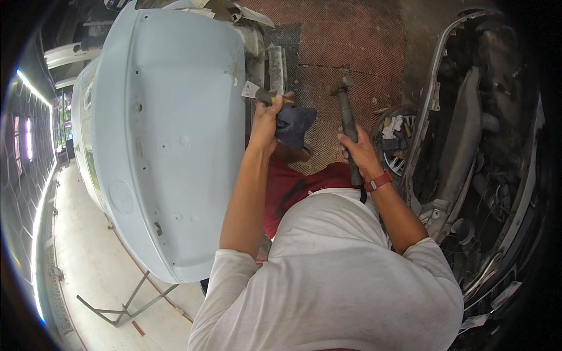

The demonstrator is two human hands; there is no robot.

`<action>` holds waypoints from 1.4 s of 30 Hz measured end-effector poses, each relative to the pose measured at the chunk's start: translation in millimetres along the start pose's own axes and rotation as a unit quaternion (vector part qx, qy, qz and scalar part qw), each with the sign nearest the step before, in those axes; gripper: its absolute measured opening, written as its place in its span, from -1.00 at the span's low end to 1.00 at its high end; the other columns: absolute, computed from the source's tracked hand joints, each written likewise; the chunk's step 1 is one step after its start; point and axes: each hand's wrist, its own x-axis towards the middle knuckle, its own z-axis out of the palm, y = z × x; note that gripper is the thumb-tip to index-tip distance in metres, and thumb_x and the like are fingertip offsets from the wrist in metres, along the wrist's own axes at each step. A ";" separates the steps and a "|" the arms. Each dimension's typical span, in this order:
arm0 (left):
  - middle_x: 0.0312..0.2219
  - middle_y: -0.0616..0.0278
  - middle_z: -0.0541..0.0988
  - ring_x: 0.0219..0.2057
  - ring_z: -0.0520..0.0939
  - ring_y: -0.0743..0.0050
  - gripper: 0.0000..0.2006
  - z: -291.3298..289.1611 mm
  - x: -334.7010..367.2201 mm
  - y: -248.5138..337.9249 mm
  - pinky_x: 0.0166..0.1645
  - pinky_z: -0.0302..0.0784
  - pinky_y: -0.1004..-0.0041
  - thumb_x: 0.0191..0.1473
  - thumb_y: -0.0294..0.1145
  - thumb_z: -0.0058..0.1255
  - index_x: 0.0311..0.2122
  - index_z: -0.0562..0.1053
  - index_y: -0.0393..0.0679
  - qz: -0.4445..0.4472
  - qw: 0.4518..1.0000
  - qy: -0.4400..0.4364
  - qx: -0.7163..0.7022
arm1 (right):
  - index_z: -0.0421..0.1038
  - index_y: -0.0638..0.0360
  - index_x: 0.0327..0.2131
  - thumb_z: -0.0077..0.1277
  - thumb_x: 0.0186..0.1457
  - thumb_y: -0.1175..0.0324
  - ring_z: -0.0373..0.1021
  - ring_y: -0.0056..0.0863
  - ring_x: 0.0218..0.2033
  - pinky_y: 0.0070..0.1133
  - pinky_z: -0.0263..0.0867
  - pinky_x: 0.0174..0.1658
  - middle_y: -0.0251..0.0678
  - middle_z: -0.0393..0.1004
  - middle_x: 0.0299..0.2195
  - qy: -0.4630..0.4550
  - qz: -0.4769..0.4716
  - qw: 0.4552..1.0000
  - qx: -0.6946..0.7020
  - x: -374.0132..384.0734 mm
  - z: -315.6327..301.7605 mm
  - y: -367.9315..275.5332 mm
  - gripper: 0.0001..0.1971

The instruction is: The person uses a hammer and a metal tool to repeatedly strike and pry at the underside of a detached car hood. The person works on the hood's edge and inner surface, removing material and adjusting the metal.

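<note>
My right hand (360,153) is wrapped round the dark handle of a hammer (346,114), its head pointing away from me over the floor. My left hand (267,124) is closed on a scraper (250,89) with a flat pale blade and a dark handle with a yellow band. A dark blue cloth (295,126) hangs beside the same hand; whether the fingers grip it too is hard to see. The blade reaches to the edge of a pale blue-grey car panel (193,117), and I cannot tell whether it touches.
To my right lies a car body (436,105) with its bay open. A wheel (393,161) there holds gloves or rags and small items. Red-brown matting (351,41) covers the floor ahead. A metal stand (120,313) is at the lower left.
</note>
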 end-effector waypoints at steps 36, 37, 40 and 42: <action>-0.06 -0.07 0.58 -0.08 0.65 0.28 -0.36 0.4 51.0 -25.6 0.02 0.58 0.34 0.32 0.06 0.16 0.09 0.40 -0.47 0.064 0.985 0.159 0.025 | 0.33 0.03 -0.10 0.11 0.36 -0.09 0.34 -0.63 -0.61 -0.61 0.34 -0.56 -0.48 0.35 -0.52 -0.041 0.051 0.968 0.242 30.7 97.9 -29.9 -0.60; -0.07 -0.07 0.59 -0.09 0.65 0.28 -0.35 -1.3 54.6 -26.6 0.01 0.59 0.34 0.32 0.06 0.16 0.08 0.41 -0.48 0.062 0.986 0.152 0.021 | 0.33 0.02 -0.09 0.10 0.36 -0.09 0.35 -0.63 -0.60 -0.62 0.34 -0.56 -0.47 0.35 -0.52 -0.047 0.054 0.970 0.233 25.7 95.1 -31.6 -0.60; -0.07 -0.08 0.58 -0.11 0.66 0.26 -0.34 3.9 59.0 -21.0 -0.02 0.61 0.31 0.33 0.06 0.15 0.09 0.39 -0.51 0.058 0.989 0.139 -0.010 | 0.35 0.00 -0.05 0.08 0.37 -0.08 0.35 -0.64 -0.59 -0.64 0.33 -0.57 -0.47 0.36 -0.52 -0.065 0.063 0.971 0.220 16.2 86.0 -31.9 -0.61; -0.06 -0.09 0.58 -0.11 0.67 0.23 -0.32 10.1 60.5 -14.1 -0.03 0.64 0.28 0.34 0.06 0.14 0.11 0.36 -0.53 0.057 0.990 0.125 -0.043 | 0.35 0.01 -0.03 0.08 0.38 -0.05 0.35 -0.64 -0.59 -0.63 0.33 -0.57 -0.48 0.37 -0.52 -0.082 0.068 0.968 0.228 13.3 81.2 -29.9 -0.62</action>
